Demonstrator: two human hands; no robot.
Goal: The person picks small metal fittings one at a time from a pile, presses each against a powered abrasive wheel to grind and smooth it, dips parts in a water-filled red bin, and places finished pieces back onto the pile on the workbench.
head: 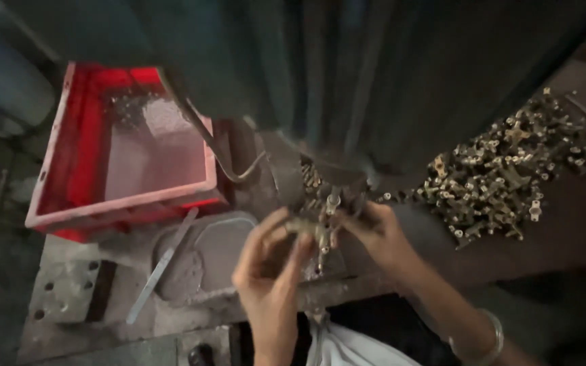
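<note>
Under dark machine, both hands pinch knobby brass fitting [310,229].

Bare forearms, silver bangle [488,339] on right wrist

dim workshop, grimy metal bench [69,291]; dark machine column [374,74]

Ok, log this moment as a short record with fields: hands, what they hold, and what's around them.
left hand: fingers pinching one end of a small brass fitting
right hand: gripping the fitting's other end, a bangle on the wrist
machine: dark, just above the hands
right side: heap of brass parts on the bench
left side: red plastic crate
near crate: flat metal strip on a grey tray
</note>
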